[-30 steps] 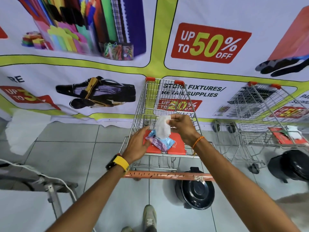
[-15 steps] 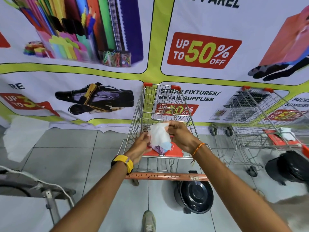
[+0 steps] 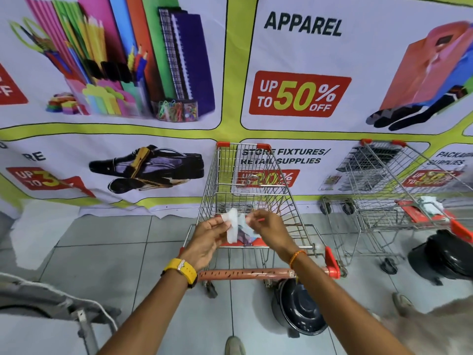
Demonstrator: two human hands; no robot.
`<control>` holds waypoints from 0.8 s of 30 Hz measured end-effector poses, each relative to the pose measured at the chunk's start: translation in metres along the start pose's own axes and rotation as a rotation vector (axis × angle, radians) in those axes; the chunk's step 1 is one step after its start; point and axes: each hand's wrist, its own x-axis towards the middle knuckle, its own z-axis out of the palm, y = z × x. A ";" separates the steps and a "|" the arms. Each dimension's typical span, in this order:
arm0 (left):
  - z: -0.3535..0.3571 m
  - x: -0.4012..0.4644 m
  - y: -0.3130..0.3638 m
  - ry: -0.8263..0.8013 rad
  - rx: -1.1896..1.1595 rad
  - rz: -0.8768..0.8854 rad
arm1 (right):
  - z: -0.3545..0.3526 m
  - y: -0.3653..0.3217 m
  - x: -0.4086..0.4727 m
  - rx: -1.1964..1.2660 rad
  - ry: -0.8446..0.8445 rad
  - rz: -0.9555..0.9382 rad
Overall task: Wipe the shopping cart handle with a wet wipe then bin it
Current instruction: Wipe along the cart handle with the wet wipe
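The shopping cart (image 3: 252, 175) stands in front of me, its orange-red handle (image 3: 245, 274) crossing below my wrists. My left hand (image 3: 208, 238), with a yellow watch, holds a white wet wipe (image 3: 231, 225) above the cart's red child seat (image 3: 257, 242). My right hand (image 3: 270, 230), with an orange thread at the wrist, pinches the wipe's right edge with its fingertips. A blue and purple pack of wipes (image 3: 245, 235) lies on the seat, partly hidden by the wipe. A black bin (image 3: 299, 308) with a round lid sits on the floor under the handle.
A second cart (image 3: 384, 190) stands to the right with a used wipe (image 3: 430, 203) on its red seat, and another black bin (image 3: 445, 254) beside it. A printed banner (image 3: 153, 73) covers the wall ahead. A metal frame (image 3: 84, 319) sits at lower left.
The wipe has come free of the pack and is now held up between both hands, narrower than before. My view has tilted up toward the banner.
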 end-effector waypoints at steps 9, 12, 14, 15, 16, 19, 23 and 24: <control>0.000 -0.020 -0.011 -0.041 0.157 -0.002 | 0.035 0.004 -0.044 0.279 -0.027 0.125; -0.013 -0.024 -0.012 0.054 0.233 0.004 | 0.032 0.014 -0.051 0.242 0.071 0.183; -0.029 -0.026 -0.014 0.096 0.302 -0.009 | 0.026 0.031 -0.055 0.158 0.155 0.203; -0.038 -0.025 -0.017 0.133 0.353 -0.004 | 0.021 0.044 -0.054 0.110 0.185 0.212; -0.048 -0.025 -0.020 0.179 0.442 0.010 | 0.018 0.054 -0.055 0.067 0.220 0.222; -0.068 -0.029 -0.034 0.267 0.793 0.101 | 0.013 0.060 -0.066 -0.145 0.298 0.231; -0.072 -0.040 -0.046 0.276 1.256 0.199 | 0.018 0.068 -0.078 -0.457 0.302 0.173; -0.070 -0.042 -0.047 0.289 1.301 0.235 | 0.019 0.069 -0.080 -0.482 0.313 0.181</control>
